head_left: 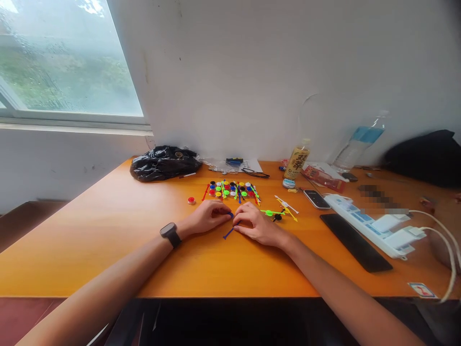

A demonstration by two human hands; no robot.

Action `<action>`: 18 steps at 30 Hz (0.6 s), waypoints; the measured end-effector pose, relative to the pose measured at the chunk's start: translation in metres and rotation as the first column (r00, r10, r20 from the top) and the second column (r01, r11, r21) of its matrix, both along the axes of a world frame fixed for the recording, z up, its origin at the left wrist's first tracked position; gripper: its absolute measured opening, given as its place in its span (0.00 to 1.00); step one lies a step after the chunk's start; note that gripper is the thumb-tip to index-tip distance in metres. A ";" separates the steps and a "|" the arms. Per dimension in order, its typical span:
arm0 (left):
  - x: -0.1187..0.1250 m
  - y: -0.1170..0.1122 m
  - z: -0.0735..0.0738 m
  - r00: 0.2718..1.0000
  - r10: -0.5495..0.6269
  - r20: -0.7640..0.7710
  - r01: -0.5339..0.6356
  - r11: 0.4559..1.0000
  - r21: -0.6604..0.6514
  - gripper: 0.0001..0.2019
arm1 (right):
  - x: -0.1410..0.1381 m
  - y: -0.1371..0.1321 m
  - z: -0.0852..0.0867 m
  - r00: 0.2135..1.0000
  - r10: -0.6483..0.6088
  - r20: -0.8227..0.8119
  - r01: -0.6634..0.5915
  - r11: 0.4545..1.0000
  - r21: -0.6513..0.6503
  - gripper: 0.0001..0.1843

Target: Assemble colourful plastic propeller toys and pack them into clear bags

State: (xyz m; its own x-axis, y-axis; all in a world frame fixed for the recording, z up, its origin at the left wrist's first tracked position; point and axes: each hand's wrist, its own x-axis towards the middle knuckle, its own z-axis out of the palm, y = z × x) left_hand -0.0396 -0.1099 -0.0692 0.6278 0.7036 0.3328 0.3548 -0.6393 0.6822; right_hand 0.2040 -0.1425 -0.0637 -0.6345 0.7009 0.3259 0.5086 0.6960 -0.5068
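My left hand (207,217), with a dark watch (170,234) on its wrist, pinches a small blue round piece (231,215) at the fingertips. Close beside it, my right hand (258,224) grips a thin blue plastic stick (227,233) whose flared end points down and left. The fingers partly hide both pieces, so I cannot tell whether they touch. Just beyond the hands lies a cluster of colourful discs and sticks (233,191). A red spool-shaped piece (191,201) stands left of it. Right of my right hand lie a green stick (273,212), a yellow stick (290,213) and a black round piece (277,217).
A black plastic bag (163,163) lies at the back left near the wall. To the right are a yellow drink bottle (297,159), a phone-like device (316,199), a white power strip (370,226) with cables and a long black slab (355,242). Part of another person shows at far right.
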 end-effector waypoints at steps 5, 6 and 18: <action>-0.002 -0.004 0.008 1.000 -0.004 0.016 0.006 0.989 -0.144 0.28 | -0.002 -0.001 -0.004 0.989 -0.075 -0.125 0.055 0.987 -0.150 0.04; -0.003 -0.005 0.009 0.999 -0.011 0.033 0.017 0.982 -0.189 0.29 | -0.002 -0.001 -0.005 0.984 -0.095 -0.148 0.064 0.978 -0.200 0.05; -0.001 -0.007 0.005 0.996 0.029 0.090 -0.006 0.970 -0.243 0.22 | -0.013 0.011 -0.022 0.921 -0.162 -0.355 0.072 0.965 -0.254 0.11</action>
